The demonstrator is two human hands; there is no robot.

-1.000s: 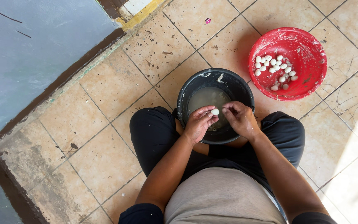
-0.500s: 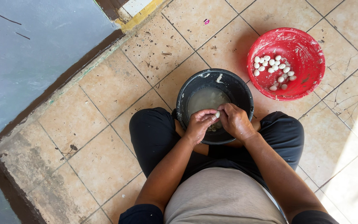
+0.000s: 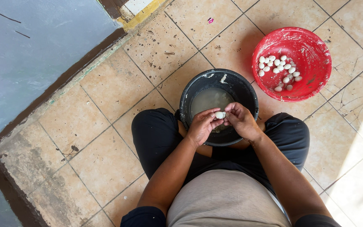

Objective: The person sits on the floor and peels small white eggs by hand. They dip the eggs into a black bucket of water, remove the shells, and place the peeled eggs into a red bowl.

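I sit on a tiled floor with a black bucket [image 3: 190, 98] of cloudy water between my knees. Over its near rim my left hand [image 3: 201, 125] and my right hand [image 3: 241, 121] meet, both pinching one small white egg [image 3: 219, 114] between the fingertips. To the right of the bucket stands a red bowl [image 3: 311, 48] that holds several small white eggs [image 3: 279, 68] gathered on its left side.
Beige floor tiles [image 3: 106, 84] spread all around, speckled with dark spots. A grey-blue wall [image 3: 30, 46] with a brown base runs diagonally at the left. A tiny pink scrap [image 3: 210, 19] lies on the tiles at the top. Sunlight falls on the tiles at the right.
My hands have stayed over the bucket's near rim, turning the small egg between the fingers. The bucket and the red bowl have not moved.
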